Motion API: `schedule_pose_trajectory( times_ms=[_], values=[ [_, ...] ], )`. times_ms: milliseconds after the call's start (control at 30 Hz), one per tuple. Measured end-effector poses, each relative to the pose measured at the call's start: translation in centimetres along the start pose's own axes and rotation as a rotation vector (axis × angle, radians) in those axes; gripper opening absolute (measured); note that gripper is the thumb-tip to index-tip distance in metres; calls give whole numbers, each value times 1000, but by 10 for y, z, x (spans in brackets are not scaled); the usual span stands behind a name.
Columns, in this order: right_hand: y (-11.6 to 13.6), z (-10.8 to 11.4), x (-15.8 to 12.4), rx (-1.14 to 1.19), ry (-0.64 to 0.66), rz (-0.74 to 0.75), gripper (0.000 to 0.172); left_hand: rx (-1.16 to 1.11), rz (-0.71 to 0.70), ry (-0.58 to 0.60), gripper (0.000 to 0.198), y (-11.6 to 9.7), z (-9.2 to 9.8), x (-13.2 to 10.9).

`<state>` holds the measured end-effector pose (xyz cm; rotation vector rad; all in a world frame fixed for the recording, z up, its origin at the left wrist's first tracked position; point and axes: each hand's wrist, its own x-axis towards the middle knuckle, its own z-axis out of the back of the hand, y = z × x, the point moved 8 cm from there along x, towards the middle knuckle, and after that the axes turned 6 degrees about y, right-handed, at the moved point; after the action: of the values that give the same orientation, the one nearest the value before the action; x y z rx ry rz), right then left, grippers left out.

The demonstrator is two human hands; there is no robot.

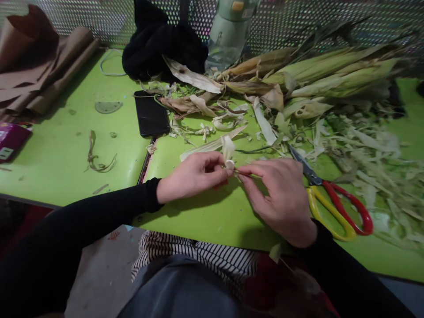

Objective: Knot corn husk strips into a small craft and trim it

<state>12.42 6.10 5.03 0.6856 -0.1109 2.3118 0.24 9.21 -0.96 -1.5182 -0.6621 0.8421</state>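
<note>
Between the fingers of my left hand [195, 174] a pale strip of corn husk [228, 149] stands up, folded or curled at its base. My right hand [278, 194] pinches a thin dark stem [243, 172] just to the right of that base, its fingertips close to the left thumb. Whether the stem joins the husk is hidden by the fingers. Scissors [319, 181] with one red and one yellow handle lie partly open beside my right hand. A flat piece of husk [212, 142] rests on the table behind my left hand.
Cut husk scraps [374, 159] spread over the right of the green table [198, 221]. Behind are corn husks [324, 77], a bottle [228, 35], black cloth [162, 48] and a phone [152, 115]. Brown paper [43, 75] and a protractor [108, 107] lie left.
</note>
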Motion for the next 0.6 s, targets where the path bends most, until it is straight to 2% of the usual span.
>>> schedule_pose_trajectory(
  times_ms=[67,133,200,300,433,533,600],
  values=[
    [6,2,-2,52,-22,53,16,-60,46,22,22,3,-1,1],
    [6,2,-4,200,-32,37,19,-107,86,53,21,5,-4,1],
    [1,-2,-7,345,-23,-53,21,-130,127,87,17,8,-8,0],
    [-6,-10,-11,427,-11,-188,22,-90,158,128,11,8,-14,-2],
    [-1,-8,-11,379,-39,-177,30,-28,128,152,10,3,-19,-3],
    [7,-3,-8,246,-63,-99,36,-82,80,171,15,0,-22,-3],
    [8,0,-7,200,-87,-99,35,-107,51,180,14,0,-23,-3]
  ],
)
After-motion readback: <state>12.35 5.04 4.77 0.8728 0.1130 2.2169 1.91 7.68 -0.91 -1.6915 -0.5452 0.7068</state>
